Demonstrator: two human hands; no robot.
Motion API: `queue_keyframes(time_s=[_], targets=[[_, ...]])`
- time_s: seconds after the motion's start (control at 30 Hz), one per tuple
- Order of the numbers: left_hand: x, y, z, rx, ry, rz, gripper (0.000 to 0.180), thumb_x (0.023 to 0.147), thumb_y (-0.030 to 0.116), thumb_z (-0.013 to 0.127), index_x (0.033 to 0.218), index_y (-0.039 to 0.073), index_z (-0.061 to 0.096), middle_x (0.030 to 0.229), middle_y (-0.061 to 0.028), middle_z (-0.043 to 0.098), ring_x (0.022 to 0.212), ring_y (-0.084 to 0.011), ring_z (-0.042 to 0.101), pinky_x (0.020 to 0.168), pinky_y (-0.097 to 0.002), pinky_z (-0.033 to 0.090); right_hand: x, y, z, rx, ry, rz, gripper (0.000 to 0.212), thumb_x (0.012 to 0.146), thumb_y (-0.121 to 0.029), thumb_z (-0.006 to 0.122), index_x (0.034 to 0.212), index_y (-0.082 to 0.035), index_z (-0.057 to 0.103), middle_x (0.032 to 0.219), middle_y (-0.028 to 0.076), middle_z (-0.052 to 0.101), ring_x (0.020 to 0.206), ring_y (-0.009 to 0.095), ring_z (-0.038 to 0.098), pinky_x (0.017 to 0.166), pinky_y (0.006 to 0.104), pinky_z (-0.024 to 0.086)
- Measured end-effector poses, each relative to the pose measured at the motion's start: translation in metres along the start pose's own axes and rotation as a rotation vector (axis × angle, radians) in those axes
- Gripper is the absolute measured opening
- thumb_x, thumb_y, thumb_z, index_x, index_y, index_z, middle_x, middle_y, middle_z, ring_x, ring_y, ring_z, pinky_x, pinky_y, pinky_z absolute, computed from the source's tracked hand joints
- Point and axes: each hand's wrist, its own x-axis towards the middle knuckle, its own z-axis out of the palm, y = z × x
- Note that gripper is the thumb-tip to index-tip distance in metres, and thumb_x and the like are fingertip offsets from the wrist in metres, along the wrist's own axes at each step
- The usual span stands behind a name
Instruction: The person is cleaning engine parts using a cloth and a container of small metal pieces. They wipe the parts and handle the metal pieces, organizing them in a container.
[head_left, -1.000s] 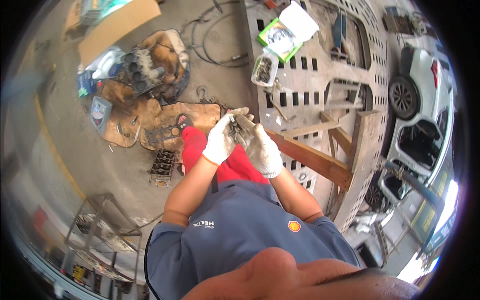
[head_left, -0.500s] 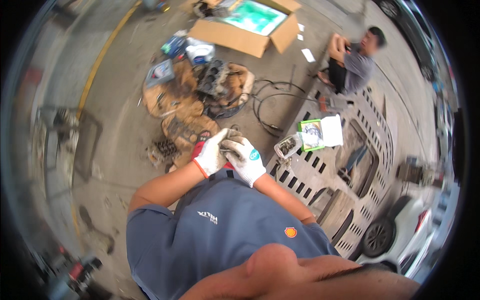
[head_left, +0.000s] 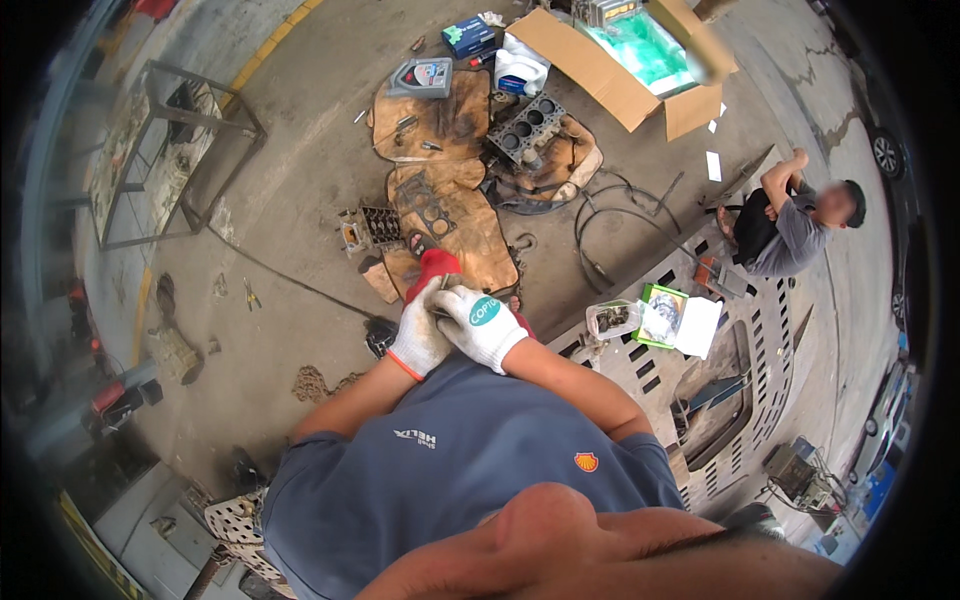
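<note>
Closely together, gloved left hand [head_left: 419, 336] and right hand [head_left: 482, 325] touching, both curled inward, anything held impossible to tell

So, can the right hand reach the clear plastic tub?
Likely yes: nothing visible stands between the right hand and the clear plastic tub, though that hand touches the left hand.

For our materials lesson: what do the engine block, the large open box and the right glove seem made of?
Engine block: probably cast metal; dull grey, with round bores.
Large open box: likely cardboard; matt brown, with folded flaps.
Right glove: fabric, perhaps knitted cotton; white, matt, softly creased.
</note>
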Motion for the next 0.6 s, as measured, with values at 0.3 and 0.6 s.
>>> queue_keyframes(time_s=[0.3,0.6], targets=[[0.015,0.077,-0.013,-0.068,-0.009,-0.055,0.030,0.111,0.032,0.054,0.117,0.006,0.069,0.121,-0.0128,0.073,0.118,-0.0315,0.067,0.109,-0.0449,0.051,0.100,-0.004,0.020,-0.015,-0.189,0.076,0.029,0.089,-0.016,0.070,0.117,-0.010,0.067,0.110,0.022,0.068,0.105,0.042,0.067,0.090,0.0500,0.056],[0.005,0.198,0.011,-0.203,-0.057,0.181,0.027,0.111,0.031,0.055,0.116,0.010,0.071,0.108,-0.0071,0.074,0.104,-0.0220,0.070,0.096,-0.0387,0.056,0.236,-0.048,0.049,-0.087,-0.223,-0.010,0.031,0.086,-0.012,0.080,0.114,-0.005,0.069,0.107,0.016,0.072,0.098,0.035,0.072,0.086,0.0417,0.059]])
